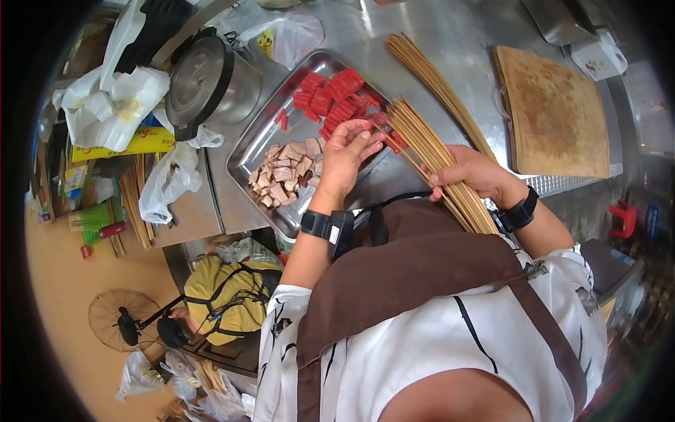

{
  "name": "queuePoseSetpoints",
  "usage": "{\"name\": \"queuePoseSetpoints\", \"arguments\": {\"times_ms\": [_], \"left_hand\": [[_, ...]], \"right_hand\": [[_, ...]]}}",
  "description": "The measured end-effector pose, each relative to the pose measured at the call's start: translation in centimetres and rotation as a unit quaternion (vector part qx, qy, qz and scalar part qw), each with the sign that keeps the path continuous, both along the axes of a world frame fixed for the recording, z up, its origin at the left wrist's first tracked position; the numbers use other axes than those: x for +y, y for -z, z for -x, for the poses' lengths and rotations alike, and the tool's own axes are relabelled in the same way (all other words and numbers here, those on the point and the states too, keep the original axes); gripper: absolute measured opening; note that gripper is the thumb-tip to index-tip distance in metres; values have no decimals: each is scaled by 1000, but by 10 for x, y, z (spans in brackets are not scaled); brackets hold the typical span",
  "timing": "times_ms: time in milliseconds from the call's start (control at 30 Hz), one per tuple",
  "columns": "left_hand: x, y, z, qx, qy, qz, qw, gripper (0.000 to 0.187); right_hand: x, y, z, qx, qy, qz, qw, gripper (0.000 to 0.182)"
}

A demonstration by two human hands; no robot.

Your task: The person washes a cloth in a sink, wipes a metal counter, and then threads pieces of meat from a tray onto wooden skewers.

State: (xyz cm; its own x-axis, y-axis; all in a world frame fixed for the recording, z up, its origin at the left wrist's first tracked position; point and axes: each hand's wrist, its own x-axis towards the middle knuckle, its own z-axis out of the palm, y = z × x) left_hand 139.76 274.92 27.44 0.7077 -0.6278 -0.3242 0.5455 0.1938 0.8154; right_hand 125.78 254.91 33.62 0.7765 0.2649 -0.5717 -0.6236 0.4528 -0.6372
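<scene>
My right hand (474,174) is wrapped round a thick bundle of bamboo skewers (425,148), whose ends fan toward the tray. Beside the bundle, red sliced pieces (396,143) sit near the end of a skewer. The fingers of my left hand (344,156) pinch a red piece there. Below and beyond that hand lies a rectangular metal tray (242,151). It holds a heap of red ridged pieces (325,98) and a pile of pale pinkish-brown meat chunks (287,172).
More skewers (439,88) lie on the steel counter (365,28) beyond my hands. A wooden cutting board (555,116) rests at the right. A lidded pot (204,84) and plastic bags (172,183) stand left of the tray. Behind, at lower left, are a person in yellow (228,299) and a fan (123,320).
</scene>
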Motion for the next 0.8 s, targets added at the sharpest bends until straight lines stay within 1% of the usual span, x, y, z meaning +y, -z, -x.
{"name": "queuePoseSetpoints", "arguments": {"times_ms": [33,133,333,433,500,800], "left_hand": [[0,4,0,-5,-14,25,1000,18],[4,6,-3,52,-40,120,991,18],[1,3,-5,129,-158,143,968,23],[3,7,-9,142,-154,152,966,25],[2,5,-8,128,-152,146,969,25],[1,-3,-5,116,-143,144,972,28]], "right_hand": [[1,0,0,-2,-2,2,1000,32],[3,-2,-1,-4,-10,9,1000,33],[8,-2,-1,-11,-30,18,999,34],[10,-1,-1,-18,-39,22,999,34],[9,1,-2,-26,-47,27,998,35],[12,-4,-2,-12,-32,13,999,33]]}}
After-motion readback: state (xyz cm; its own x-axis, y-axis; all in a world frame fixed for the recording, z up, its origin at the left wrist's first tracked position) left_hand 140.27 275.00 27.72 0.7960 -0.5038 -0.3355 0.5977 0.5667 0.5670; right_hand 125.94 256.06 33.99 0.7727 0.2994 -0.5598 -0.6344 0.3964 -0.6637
